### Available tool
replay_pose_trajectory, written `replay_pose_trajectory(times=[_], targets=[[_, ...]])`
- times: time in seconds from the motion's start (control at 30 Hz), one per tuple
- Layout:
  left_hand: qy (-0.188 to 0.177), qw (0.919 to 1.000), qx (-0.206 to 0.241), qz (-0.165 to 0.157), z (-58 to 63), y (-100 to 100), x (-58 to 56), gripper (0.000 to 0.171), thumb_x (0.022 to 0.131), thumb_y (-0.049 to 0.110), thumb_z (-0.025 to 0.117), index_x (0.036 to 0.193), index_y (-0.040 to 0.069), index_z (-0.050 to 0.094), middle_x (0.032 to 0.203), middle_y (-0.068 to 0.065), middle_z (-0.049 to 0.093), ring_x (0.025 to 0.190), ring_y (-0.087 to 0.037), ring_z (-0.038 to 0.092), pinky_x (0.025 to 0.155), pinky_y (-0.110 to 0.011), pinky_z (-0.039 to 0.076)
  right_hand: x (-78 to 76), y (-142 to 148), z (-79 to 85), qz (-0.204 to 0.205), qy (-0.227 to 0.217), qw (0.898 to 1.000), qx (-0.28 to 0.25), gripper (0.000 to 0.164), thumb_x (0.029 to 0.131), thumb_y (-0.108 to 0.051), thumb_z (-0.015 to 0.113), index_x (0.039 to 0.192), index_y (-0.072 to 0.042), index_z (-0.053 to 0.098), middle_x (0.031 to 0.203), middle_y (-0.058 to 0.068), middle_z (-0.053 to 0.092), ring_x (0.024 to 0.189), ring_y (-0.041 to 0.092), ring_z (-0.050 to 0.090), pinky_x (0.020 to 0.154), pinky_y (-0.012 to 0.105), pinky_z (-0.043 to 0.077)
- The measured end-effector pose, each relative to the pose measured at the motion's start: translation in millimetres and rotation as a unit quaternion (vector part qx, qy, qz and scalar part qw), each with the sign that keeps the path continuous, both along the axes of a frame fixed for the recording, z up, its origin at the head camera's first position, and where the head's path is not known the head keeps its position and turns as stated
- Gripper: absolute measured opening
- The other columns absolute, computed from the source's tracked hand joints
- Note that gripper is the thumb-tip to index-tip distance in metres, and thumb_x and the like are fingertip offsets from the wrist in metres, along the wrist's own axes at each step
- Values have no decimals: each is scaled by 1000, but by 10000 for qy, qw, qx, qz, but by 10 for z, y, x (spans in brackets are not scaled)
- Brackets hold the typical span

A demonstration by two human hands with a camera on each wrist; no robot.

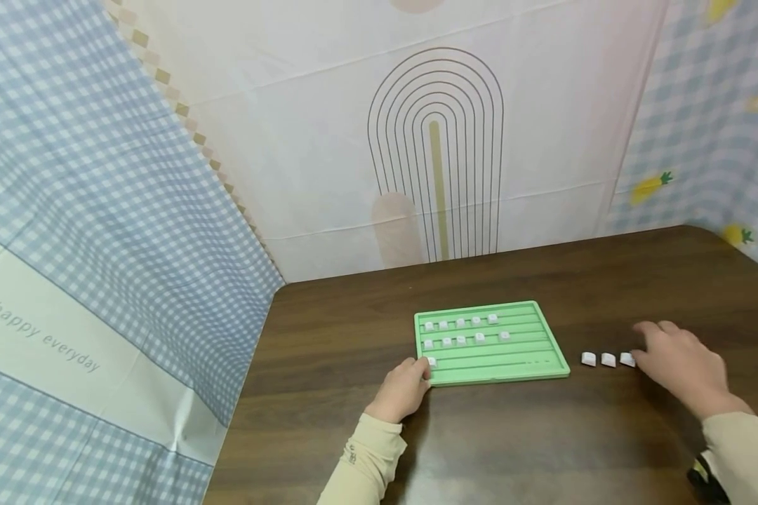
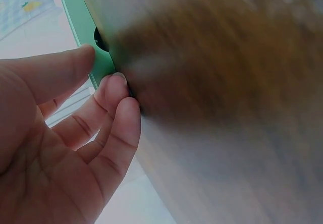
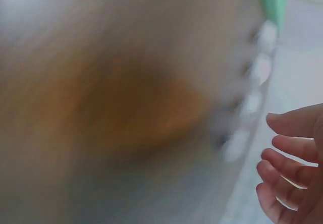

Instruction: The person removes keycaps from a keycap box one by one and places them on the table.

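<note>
A light green ridged tray (image 1: 512, 363) lies on the table, bearing rows of small white keycap-like pieces (image 1: 460, 323). My left hand (image 1: 401, 390) grips its near left corner. The left wrist view shows the thumb and fingertips pinching the tray's edge (image 2: 81, 17). One white piece (image 1: 432, 362) sits in the tray right by that thumb. On the right, my right hand (image 1: 683, 362) hovers at the end of a short line of loose white pieces (image 1: 608, 360). Its fingers are loosely bent with nothing visible between them, apart from the blurred pieces (image 3: 251, 103) in the right wrist view.
Everything stands on a dark brown wooden table (image 1: 328, 337). A patterned white cloth (image 1: 316, 140) hangs behind it, with blue checked cloth (image 1: 164, 210) at the left and more at the right. A dark object (image 1: 702, 477) shows under the right sleeve.
</note>
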State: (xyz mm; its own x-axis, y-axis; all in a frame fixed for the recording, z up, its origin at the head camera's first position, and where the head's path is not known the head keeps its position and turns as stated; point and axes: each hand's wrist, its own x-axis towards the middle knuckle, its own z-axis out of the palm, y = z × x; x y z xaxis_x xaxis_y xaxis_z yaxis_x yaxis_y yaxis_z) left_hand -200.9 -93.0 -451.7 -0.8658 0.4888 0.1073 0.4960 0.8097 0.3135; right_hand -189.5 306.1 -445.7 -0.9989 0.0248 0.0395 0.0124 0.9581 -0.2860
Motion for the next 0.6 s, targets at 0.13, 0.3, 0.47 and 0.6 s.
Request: replay_pose_trajectory(times=[0.13, 0.3, 0.47, 0.6], targets=[[-7, 10000, 70, -15, 7, 0, 6, 7, 86, 9, 61, 85, 7, 53, 77, -6, 56, 64, -14, 47, 54, -24, 42, -109, -529, 129, 604, 747, 9953, -151, 38, 82, -19, 60, 116, -1, 56, 115, 30, 56, 96, 48, 53, 60, 61, 48], [32, 10000, 75, 48, 25, -2, -13, 7, 86, 9, 61, 85, 8, 54, 78, -6, 56, 65, -14, 48, 55, -24, 42, -273, -1454, 135, 1608, 1115, 9799, -381, 24, 81, -15, 63, 103, -6, 65, 108, 19, 66, 100, 37, 57, 68, 54, 52], [222, 9997, -58, 11, 34, 22, -24, 7, 85, 10, 62, 86, 8, 56, 79, -6, 59, 68, -16, 54, 56, -25, 45, -361, -2166, 1, 2317, 1158, 9649, -431, 19, 80, -14, 65, 98, -8, 67, 99, 10, 68, 92, 28, 61, 68, 44, 54], [365, 9993, -110, 10, 32, 21, -2, 7, 83, 10, 64, 86, 7, 57, 79, -6, 60, 68, -16, 55, 55, -24, 45, -388, -2457, -136, 2383, 1197, 9636, -166, 16, 84, -12, 59, 98, -8, 67, 95, 9, 67, 87, 26, 60, 66, 39, 54]])
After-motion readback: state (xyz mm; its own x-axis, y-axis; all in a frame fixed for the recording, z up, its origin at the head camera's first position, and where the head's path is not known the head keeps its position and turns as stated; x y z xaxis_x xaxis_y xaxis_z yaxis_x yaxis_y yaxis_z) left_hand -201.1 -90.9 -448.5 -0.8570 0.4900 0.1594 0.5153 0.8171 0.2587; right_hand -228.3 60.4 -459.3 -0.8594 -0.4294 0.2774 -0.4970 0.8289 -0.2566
